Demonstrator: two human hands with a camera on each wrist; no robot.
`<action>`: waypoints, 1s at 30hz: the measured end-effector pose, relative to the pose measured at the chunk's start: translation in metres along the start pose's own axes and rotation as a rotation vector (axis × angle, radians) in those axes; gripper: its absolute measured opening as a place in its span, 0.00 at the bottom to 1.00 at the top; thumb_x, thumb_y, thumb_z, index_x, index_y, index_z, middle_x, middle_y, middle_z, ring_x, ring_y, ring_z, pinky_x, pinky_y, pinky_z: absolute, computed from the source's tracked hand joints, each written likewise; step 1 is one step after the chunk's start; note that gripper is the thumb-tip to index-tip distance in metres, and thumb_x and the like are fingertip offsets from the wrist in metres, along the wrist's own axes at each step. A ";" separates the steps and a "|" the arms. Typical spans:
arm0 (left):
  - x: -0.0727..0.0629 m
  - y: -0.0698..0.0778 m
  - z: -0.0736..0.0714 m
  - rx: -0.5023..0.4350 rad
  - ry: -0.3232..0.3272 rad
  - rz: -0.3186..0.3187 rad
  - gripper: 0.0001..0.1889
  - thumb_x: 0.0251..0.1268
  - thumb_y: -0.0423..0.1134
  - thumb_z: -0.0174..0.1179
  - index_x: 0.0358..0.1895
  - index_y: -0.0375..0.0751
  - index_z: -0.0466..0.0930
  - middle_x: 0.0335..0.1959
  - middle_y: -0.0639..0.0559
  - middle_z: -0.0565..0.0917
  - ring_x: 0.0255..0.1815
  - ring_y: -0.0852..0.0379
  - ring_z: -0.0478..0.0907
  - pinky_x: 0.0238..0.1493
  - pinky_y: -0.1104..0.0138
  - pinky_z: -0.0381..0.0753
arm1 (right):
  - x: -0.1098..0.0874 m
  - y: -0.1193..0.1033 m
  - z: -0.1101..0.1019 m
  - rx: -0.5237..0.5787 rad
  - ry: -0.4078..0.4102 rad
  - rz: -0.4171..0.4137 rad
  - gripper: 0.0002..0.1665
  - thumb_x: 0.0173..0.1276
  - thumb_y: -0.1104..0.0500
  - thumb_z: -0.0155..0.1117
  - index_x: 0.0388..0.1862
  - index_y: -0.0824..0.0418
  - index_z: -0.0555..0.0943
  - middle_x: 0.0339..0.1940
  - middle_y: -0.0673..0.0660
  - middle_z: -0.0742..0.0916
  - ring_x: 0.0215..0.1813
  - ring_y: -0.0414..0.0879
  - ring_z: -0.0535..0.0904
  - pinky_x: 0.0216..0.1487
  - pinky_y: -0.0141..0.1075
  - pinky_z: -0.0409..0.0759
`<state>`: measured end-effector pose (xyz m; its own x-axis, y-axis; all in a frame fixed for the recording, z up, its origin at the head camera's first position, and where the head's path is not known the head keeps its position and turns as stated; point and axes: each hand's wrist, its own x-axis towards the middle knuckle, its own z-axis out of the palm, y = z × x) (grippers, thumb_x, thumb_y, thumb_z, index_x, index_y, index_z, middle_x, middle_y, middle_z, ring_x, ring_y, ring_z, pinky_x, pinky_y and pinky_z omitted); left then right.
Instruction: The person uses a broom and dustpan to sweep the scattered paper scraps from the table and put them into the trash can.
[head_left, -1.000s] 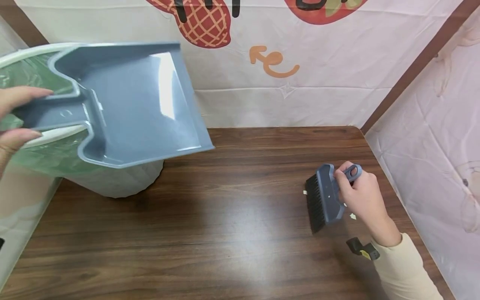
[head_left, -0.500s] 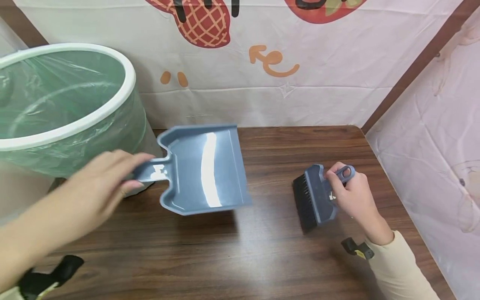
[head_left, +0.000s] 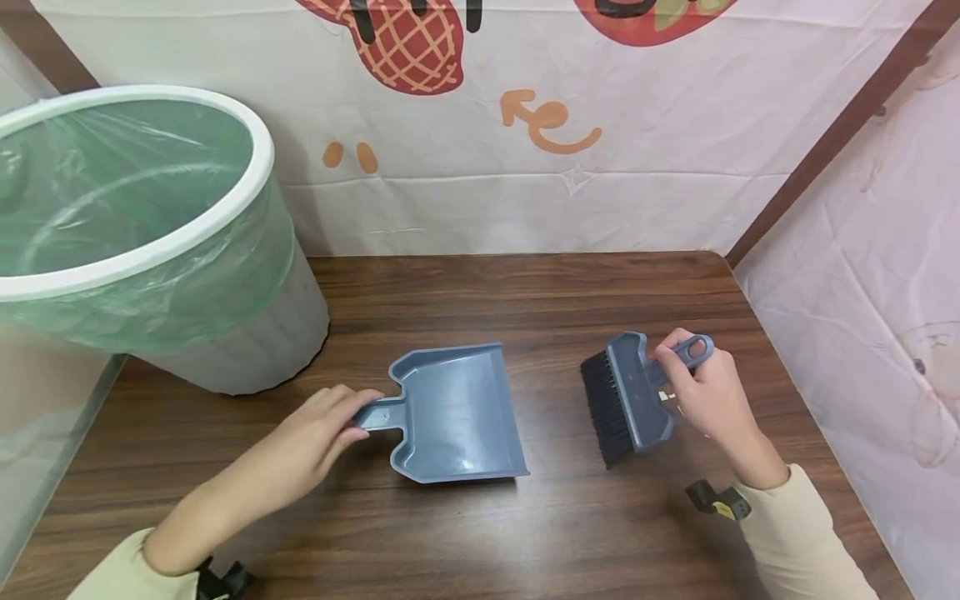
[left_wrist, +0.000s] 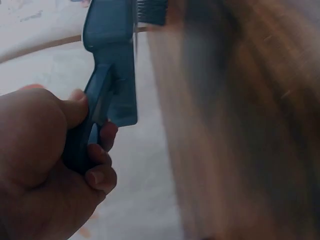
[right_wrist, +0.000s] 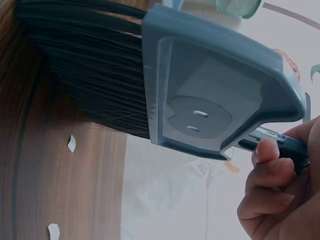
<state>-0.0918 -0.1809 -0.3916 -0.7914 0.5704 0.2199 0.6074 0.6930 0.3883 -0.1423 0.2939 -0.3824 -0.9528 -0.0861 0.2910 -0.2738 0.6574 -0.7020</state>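
Observation:
A blue-grey dustpan (head_left: 461, 417) lies level at the middle of the wooden table, its wide lip facing right. My left hand (head_left: 307, 437) grips its short handle; whether the pan touches the wood, I cannot tell. To the right, my right hand (head_left: 708, 392) holds a matching hand brush (head_left: 641, 392) by its looped handle. The black bristles (head_left: 606, 408) point left toward the dustpan, with a gap between them. A small white scrap (head_left: 666, 397) shows by the brush handle. In the right wrist view, pale scraps (right_wrist: 72, 144) lie on the table near the bristles.
A pale bin (head_left: 262, 342) with a white rim and green plastic liner stands at the back left. White printed fabric (head_left: 660, 133) hangs behind the table (head_left: 420, 292) and along its right side.
The dustpan, gripped in my left hand, has come from over the bin down and right to the table. The brush in my right hand has shifted slightly left.

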 end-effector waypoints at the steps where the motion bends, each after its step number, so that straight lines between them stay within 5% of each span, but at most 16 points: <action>1: -0.001 0.000 0.005 -0.010 -0.008 -0.009 0.22 0.68 0.31 0.64 0.65 0.36 0.75 0.45 0.59 0.77 0.44 0.62 0.71 0.44 0.61 0.77 | 0.000 0.001 -0.001 0.003 0.001 0.001 0.09 0.77 0.63 0.58 0.36 0.63 0.82 0.18 0.53 0.80 0.20 0.41 0.76 0.21 0.29 0.73; 12: -0.005 0.001 0.050 -0.099 -0.093 -0.048 0.20 0.73 0.34 0.62 0.64 0.36 0.75 0.47 0.57 0.78 0.48 0.61 0.73 0.49 0.60 0.78 | -0.004 0.007 -0.012 -0.002 -0.008 0.045 0.10 0.78 0.61 0.58 0.35 0.62 0.82 0.15 0.55 0.80 0.17 0.42 0.75 0.19 0.31 0.72; 30: -0.005 -0.006 0.064 -0.097 -0.150 -0.104 0.21 0.75 0.37 0.60 0.67 0.39 0.75 0.48 0.57 0.78 0.48 0.62 0.73 0.50 0.61 0.78 | -0.013 0.041 -0.057 -0.071 0.105 0.097 0.10 0.76 0.63 0.59 0.32 0.62 0.81 0.12 0.48 0.79 0.17 0.37 0.73 0.19 0.29 0.68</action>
<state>-0.0873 -0.1594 -0.4519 -0.8260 0.5623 0.0409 0.5075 0.7100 0.4883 -0.1334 0.3644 -0.3777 -0.9545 0.0566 0.2927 -0.1674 0.7108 -0.6832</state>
